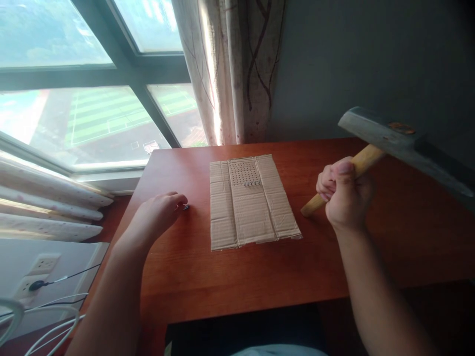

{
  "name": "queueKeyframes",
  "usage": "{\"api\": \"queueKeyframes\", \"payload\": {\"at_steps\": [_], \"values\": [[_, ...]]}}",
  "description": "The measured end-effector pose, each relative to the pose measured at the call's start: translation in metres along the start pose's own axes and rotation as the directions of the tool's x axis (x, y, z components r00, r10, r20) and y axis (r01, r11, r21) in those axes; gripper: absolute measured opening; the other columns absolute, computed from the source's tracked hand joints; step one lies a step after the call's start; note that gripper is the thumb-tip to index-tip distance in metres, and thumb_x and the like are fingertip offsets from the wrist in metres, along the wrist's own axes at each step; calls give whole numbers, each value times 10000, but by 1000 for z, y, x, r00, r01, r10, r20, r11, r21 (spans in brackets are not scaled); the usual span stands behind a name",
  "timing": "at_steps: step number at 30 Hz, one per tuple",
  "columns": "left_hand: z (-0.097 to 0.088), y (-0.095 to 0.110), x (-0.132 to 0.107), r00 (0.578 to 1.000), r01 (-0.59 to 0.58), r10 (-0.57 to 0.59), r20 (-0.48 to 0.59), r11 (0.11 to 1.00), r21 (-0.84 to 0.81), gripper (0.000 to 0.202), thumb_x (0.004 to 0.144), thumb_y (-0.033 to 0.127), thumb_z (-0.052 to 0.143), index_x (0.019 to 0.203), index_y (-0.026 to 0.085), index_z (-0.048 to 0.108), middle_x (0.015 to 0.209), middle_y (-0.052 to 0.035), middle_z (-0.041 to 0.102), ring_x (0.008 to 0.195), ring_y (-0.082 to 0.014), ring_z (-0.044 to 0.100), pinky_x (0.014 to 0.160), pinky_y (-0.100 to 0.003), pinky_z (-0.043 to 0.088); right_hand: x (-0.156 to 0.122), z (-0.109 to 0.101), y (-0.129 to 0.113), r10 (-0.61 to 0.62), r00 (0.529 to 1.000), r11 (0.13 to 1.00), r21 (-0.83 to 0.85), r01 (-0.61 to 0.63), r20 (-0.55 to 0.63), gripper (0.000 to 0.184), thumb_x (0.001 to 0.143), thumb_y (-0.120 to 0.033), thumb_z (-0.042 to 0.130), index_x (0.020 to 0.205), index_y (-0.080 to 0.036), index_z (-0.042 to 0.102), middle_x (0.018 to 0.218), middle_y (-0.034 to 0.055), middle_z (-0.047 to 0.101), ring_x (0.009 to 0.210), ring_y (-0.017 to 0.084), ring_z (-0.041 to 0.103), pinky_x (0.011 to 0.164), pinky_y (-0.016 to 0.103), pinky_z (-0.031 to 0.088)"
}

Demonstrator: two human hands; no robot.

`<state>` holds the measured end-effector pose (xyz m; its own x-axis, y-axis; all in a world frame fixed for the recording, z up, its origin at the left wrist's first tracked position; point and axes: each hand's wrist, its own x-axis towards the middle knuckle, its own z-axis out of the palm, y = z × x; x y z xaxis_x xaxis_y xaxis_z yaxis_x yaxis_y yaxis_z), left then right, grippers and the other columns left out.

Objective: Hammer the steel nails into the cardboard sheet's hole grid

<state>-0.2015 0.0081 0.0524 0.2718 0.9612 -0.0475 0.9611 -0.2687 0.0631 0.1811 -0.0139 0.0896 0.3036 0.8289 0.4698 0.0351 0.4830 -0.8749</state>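
Note:
My right hand (347, 193) is wrapped round the wooden handle of a hammer (386, 133), raised over the right side of the table. The metal head points up and to the right; the handle's butt hangs low near the cardboard. Over the table's left part, my left hand (161, 212) is closed, fingers curled down. At its fingertips shows a small shiny metal bit (186, 207), too small to name; whether it is gripped or lies on the table is unclear. Between both hands a creased cardboard sheet (256, 212) lies flat, with a grid of dark dots and a short row of metal nails (253, 184).
The reddish-brown wooden table (237, 277) ends at a front edge close to me. A window (111, 113) and a patterned curtain (226, 74) stand behind on the left. A wall socket (44, 264) with a plug and white cables (55, 321) is at lower left.

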Motion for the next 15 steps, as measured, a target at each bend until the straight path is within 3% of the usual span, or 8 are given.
{"api": "queueKeyframes", "payload": {"at_steps": [4, 11, 15], "values": [[2, -2, 2, 999, 22, -24, 34, 998, 62, 278, 883, 326, 465, 877, 263, 736, 986, -77, 744, 723, -246, 670, 563, -312, 379, 1, 0, 1, 4, 999, 1000, 14, -3, -37, 500, 891, -536, 629, 621, -235, 335, 483, -81, 271, 382, 67, 248, 379, 262, 168], [-4, 2, 5, 986, 79, -94, 141, 991, 111, 348, 896, 349, 411, 917, 239, 740, 996, -99, 738, 784, -281, 672, 574, -332, 373, 4, -3, 4, -52, 998, 992, 113, 57, -42, 487, 903, -472, 648, 618, -223, 342, 473, -92, 276, 363, 51, 258, 345, 219, 168], [-4, 0, 7, 995, 75, -80, 60, 993, 95, 285, 881, 344, 460, 843, 219, 714, 898, -91, 731, 705, -250, 650, 568, -324, 377, 4, -4, 5, -40, 998, 991, 125, 46, -46, 464, 911, -457, 642, 630, -221, 358, 476, -95, 275, 358, 49, 250, 342, 221, 160]]}}
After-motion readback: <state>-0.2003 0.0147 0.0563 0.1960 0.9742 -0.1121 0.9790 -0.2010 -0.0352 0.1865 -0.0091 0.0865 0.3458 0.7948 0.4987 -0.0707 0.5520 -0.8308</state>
